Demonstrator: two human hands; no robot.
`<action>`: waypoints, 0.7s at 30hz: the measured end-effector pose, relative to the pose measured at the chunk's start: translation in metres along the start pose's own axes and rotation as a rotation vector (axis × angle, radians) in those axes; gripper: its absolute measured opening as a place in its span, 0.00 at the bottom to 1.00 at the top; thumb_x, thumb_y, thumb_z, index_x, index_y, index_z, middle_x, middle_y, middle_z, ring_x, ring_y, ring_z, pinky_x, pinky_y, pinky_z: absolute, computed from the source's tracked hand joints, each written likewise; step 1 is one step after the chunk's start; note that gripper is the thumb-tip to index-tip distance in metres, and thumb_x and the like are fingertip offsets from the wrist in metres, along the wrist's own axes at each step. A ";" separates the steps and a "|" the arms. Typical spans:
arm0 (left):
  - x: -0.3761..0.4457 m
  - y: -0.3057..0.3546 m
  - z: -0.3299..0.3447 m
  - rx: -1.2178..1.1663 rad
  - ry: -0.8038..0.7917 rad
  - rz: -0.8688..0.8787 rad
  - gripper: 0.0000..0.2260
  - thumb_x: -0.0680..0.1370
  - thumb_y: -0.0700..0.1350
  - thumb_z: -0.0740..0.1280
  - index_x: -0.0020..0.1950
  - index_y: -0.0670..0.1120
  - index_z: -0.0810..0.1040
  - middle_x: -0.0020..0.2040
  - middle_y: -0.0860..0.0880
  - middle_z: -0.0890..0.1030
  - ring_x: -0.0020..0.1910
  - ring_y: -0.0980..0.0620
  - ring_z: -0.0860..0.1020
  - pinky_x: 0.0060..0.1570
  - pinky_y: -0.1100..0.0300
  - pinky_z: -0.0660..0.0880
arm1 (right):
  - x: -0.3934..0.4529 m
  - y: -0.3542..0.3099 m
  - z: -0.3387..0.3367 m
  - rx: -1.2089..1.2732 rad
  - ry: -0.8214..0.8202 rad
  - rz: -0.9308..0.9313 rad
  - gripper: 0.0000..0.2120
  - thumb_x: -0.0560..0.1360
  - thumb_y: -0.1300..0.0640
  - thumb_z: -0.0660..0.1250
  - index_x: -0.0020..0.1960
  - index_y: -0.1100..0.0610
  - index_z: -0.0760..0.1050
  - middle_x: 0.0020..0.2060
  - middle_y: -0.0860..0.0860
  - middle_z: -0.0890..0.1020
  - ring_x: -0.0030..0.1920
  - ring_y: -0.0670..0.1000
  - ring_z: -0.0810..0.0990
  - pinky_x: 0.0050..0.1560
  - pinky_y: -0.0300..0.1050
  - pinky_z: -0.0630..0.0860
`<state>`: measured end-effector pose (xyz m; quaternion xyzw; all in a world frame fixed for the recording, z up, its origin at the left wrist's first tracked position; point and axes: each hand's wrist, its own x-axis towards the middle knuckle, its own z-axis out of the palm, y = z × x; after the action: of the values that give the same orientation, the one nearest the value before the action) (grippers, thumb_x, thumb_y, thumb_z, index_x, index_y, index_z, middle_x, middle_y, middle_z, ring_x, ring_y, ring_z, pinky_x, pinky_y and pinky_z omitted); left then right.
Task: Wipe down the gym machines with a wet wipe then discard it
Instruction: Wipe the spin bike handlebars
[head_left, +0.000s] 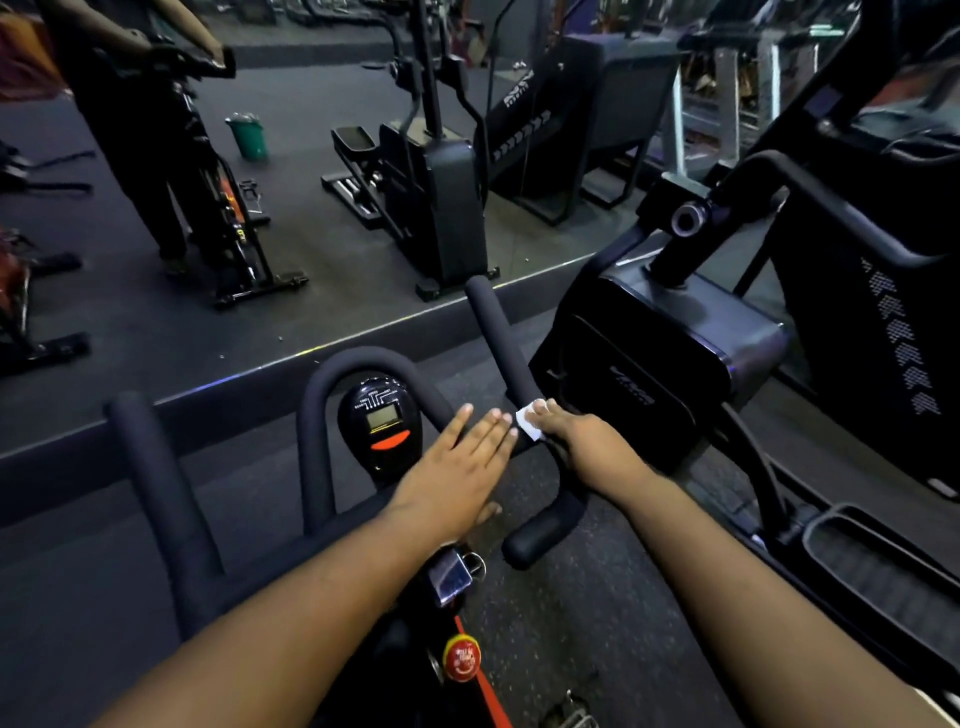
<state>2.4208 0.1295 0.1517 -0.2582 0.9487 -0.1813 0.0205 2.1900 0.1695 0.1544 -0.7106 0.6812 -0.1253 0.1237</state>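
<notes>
Dark gym flooring is lying under a bike whose handlebar (498, 338) the right hand (582, 436) is gripping through a wipe (527, 423) at 1 o'clock, rubbing it, while the left hand (457, 467) is resting flat, steadying.

Bike console (381, 422): small white print above its screen, too fine to read.
Red knob (462, 659): yellow lettering, blurred.
Elliptical housing (654, 353): logo was unreadable.
</notes>
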 end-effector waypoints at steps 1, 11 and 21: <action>-0.003 0.000 -0.001 -0.006 0.002 -0.007 0.43 0.82 0.64 0.56 0.82 0.39 0.38 0.83 0.40 0.42 0.82 0.42 0.40 0.77 0.39 0.33 | -0.002 -0.004 -0.001 0.026 0.010 0.013 0.21 0.83 0.58 0.64 0.76 0.52 0.70 0.76 0.54 0.70 0.76 0.56 0.68 0.74 0.54 0.66; -0.070 0.001 0.000 -0.111 -0.013 -0.063 0.37 0.84 0.60 0.53 0.81 0.39 0.40 0.82 0.40 0.41 0.82 0.44 0.41 0.76 0.50 0.28 | -0.014 -0.062 0.029 -0.002 0.146 0.202 0.14 0.82 0.60 0.59 0.64 0.46 0.71 0.65 0.57 0.76 0.59 0.61 0.80 0.52 0.53 0.75; -0.119 -0.019 0.011 -0.171 -0.029 -0.052 0.40 0.80 0.68 0.49 0.83 0.44 0.45 0.82 0.46 0.40 0.82 0.48 0.40 0.79 0.47 0.36 | -0.021 -0.069 0.027 0.038 0.130 0.190 0.24 0.82 0.62 0.57 0.77 0.50 0.67 0.76 0.55 0.69 0.76 0.57 0.67 0.72 0.46 0.65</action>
<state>2.5342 0.1694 0.1422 -0.2863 0.9533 -0.0962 0.0075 2.2630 0.1930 0.1528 -0.6306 0.7497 -0.1714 0.1041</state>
